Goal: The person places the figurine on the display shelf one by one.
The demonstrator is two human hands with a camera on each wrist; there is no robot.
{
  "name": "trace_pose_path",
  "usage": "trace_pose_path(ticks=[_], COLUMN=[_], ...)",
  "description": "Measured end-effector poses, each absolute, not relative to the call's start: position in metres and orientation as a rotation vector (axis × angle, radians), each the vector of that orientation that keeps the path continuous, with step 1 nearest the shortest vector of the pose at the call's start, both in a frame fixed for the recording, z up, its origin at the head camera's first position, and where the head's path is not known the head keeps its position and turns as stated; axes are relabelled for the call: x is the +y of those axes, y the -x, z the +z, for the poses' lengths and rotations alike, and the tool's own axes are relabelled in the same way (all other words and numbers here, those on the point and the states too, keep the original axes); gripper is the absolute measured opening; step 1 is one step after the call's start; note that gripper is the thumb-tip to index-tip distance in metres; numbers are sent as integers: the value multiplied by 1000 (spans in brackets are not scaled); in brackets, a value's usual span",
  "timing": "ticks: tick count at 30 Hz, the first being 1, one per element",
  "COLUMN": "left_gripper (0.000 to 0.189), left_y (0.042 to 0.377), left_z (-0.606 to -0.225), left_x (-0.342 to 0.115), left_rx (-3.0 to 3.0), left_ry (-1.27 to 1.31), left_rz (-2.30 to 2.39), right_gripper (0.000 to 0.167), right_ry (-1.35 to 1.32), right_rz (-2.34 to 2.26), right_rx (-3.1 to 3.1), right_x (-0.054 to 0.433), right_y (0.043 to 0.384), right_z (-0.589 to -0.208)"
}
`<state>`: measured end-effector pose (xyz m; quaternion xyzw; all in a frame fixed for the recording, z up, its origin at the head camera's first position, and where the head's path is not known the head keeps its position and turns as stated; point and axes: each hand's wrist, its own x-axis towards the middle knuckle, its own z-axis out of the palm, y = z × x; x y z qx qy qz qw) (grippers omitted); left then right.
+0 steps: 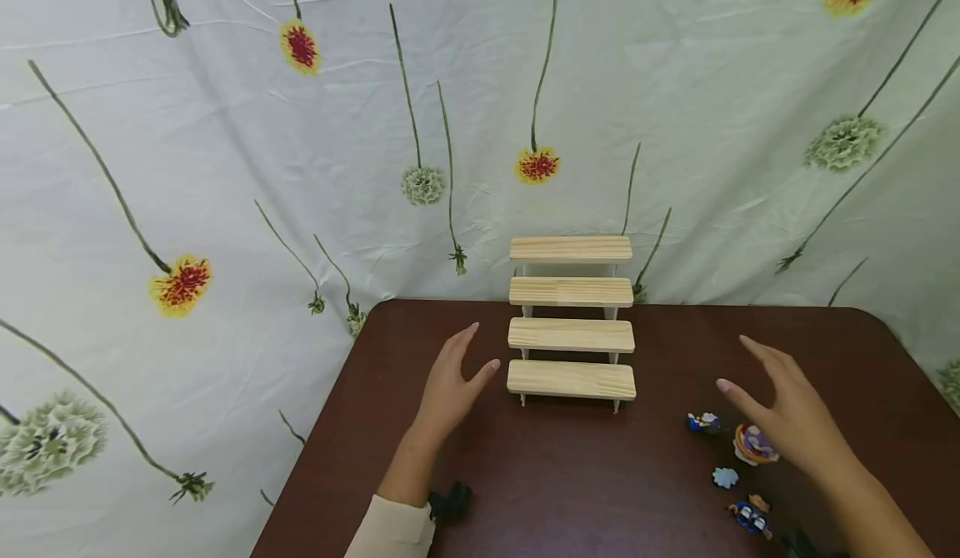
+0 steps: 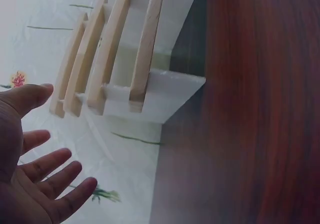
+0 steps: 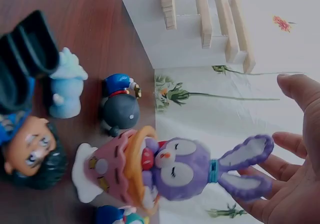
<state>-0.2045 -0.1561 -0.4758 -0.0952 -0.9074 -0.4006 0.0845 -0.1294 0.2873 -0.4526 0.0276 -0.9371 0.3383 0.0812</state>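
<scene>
My left hand [image 1: 447,387] hovers left of a four-step wooden display stand [image 1: 572,380], its fingers extended and holding nothing. Over on the right, my right hand [image 1: 798,416] is also spread and empty, above a group of small figurines. Closest to it is a purple rabbit figurine [image 3: 182,169] in a pink cup, its ears overlapping the fingers in the right wrist view. Around it are a pale blue figurine [image 3: 66,91], a blue-and-grey figurine [image 3: 120,111] and a dark-haired figurine [image 3: 35,151]. Another blue figurine [image 3: 110,215] is partly cut off at the frame's bottom.
The stand is at the back of a dark brown table [image 1: 570,475]. Behind hangs a white cloth [image 1: 337,125] printed with flowers. A black object [image 1: 450,501] shows beside the left wrist, and a black ridged piece [image 3: 30,58] partly covers the right wrist view.
</scene>
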Motion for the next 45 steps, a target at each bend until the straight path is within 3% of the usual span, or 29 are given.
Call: trace_pose_path(ticks=[17, 34, 45], left_gripper=[55, 66, 67], left_y=[199, 199, 198], left_z=[-507, -530, -536], left_x=[-140, -122, -117], left_rx=[-2638, -2623, -2537], left_ry=[229, 156, 110], left_rz=[-1533, -1802, -2020], right_gripper=[70, 51, 51], right_ry=[85, 141, 153], right_rz=[1096, 1127, 1139], right_rx=[-2828, -2878, -2894], right_x=[301, 313, 317], right_y=[108, 93, 91], right_z=[-479, -507, -520])
